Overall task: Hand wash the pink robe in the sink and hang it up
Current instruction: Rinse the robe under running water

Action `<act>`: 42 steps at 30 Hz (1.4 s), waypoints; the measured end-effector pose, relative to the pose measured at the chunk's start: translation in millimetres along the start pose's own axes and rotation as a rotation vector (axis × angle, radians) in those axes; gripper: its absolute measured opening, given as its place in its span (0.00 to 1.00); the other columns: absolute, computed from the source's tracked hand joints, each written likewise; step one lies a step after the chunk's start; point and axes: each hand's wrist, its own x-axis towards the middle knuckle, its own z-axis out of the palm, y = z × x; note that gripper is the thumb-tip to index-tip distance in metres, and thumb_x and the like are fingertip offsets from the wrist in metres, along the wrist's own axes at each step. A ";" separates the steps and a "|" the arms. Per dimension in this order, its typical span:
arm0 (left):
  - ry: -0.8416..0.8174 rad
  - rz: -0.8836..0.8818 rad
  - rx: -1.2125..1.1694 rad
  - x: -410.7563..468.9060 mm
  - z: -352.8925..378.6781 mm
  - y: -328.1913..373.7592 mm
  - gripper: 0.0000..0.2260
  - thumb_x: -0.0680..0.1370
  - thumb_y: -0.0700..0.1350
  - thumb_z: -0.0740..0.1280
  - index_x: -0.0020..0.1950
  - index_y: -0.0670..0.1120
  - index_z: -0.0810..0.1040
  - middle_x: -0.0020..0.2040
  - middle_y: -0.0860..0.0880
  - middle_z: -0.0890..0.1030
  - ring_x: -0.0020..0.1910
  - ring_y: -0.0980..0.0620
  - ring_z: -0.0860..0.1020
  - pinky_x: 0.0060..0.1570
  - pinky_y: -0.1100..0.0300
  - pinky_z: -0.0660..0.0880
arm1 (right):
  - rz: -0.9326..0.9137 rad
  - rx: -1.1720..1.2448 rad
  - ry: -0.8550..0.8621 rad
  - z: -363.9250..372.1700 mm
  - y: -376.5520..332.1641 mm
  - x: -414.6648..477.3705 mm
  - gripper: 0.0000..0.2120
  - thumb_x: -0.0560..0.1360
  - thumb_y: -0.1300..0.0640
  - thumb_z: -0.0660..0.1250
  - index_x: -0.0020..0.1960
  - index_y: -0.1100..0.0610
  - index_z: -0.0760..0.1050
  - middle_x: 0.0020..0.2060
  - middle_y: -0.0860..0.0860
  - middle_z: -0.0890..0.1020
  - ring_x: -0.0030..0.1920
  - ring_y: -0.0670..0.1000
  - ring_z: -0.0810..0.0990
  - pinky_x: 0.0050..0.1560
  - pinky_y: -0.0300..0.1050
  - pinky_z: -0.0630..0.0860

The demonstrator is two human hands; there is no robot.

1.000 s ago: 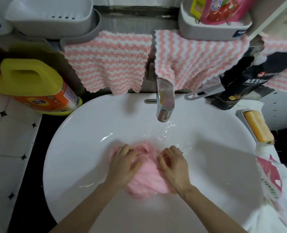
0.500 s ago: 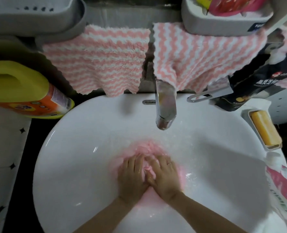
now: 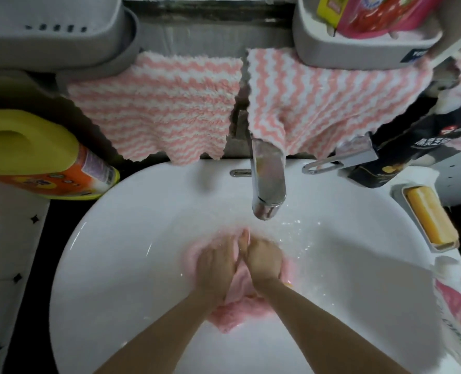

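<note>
**Two hands work the robe under the tap**

Both hands rest side by side, touching, on the robe. It lies bunched and wet in the bottom of the sink, just in front of the tap. We judge it is kept there so that water lands on the part being rubbed, and droplets glitter on the basin beside the right hand. The left hand lies flat, fingers straight, pressing the cloth down. Of the right hand we see only the back. Its fingers are tucked away and blurred, so we cannot tell whether it clutches the cloth or merely pushes. Washing is under way; wringing and hanging are not yet done.

A soap bar sits in its dish at the sink's right edge, near to hand. A yellow jug lies at the left, its orange label too blurred to read. The black packet beside the tap carries white characters that we cannot make out. Striped cloths hang above the sink.
</note>
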 end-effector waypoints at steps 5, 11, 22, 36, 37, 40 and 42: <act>0.210 0.058 -0.025 -23.1 -37.0 -10.4 0.26 0.72 0.64 0.60 0.64 0.52 0.73 0.60 0.49 0.75 0.58 0.47 0.74 0.55 0.53 0.70 | -0.038 0.159 0.018 -29.4 20.6 -17.1 0.14 0.76 0.39 0.58 0.57 0.43 0.74 0.48 0.48 0.80 0.50 0.55 0.78 0.46 0.45 0.71; 0.131 -0.564 -0.512 -32.5 -29.8 -28.3 0.26 0.78 0.64 0.53 0.64 0.47 0.72 0.60 0.43 0.75 0.60 0.40 0.72 0.59 0.46 0.71 | 0.147 0.423 -0.186 -37.0 24.2 7.4 0.27 0.71 0.33 0.64 0.67 0.41 0.67 0.62 0.51 0.73 0.61 0.56 0.75 0.63 0.54 0.71; -0.153 -0.477 -1.477 -29.1 -71.7 21.3 0.20 0.74 0.64 0.61 0.46 0.48 0.77 0.40 0.52 0.83 0.46 0.46 0.80 0.45 0.59 0.76 | 0.119 1.004 -0.235 -76.0 2.2 -33.8 0.17 0.77 0.43 0.64 0.37 0.55 0.72 0.28 0.46 0.78 0.31 0.46 0.75 0.38 0.39 0.72; 0.347 0.023 -0.020 -62.4 28.5 8.6 0.20 0.71 0.57 0.61 0.60 0.51 0.75 0.60 0.47 0.79 0.51 0.45 0.74 0.44 0.54 0.68 | -0.261 0.025 0.124 12.2 49.9 -78.4 0.18 0.80 0.43 0.47 0.64 0.44 0.69 0.62 0.52 0.76 0.56 0.58 0.75 0.49 0.56 0.77; 0.388 0.025 -0.006 -58.9 31.6 7.4 0.18 0.72 0.56 0.61 0.58 0.51 0.76 0.56 0.47 0.80 0.47 0.45 0.75 0.41 0.54 0.68 | -0.271 0.025 0.183 13.5 48.5 -75.0 0.16 0.80 0.44 0.48 0.61 0.46 0.69 0.59 0.53 0.78 0.55 0.58 0.74 0.48 0.55 0.78; 0.435 0.038 0.025 -50.0 37.9 3.1 0.15 0.73 0.56 0.60 0.55 0.51 0.72 0.52 0.48 0.77 0.41 0.45 0.75 0.34 0.55 0.70 | -0.282 0.005 0.283 17.6 45.8 -61.7 0.12 0.76 0.46 0.53 0.55 0.48 0.69 0.50 0.55 0.82 0.46 0.57 0.79 0.42 0.48 0.79; 0.466 0.040 0.030 -43.2 40.8 2.4 0.12 0.75 0.55 0.60 0.55 0.50 0.72 0.50 0.48 0.74 0.40 0.45 0.73 0.32 0.54 0.70 | -0.285 0.011 0.286 19.2 45.6 -56.1 0.13 0.72 0.48 0.55 0.54 0.48 0.68 0.49 0.54 0.82 0.41 0.57 0.82 0.40 0.46 0.79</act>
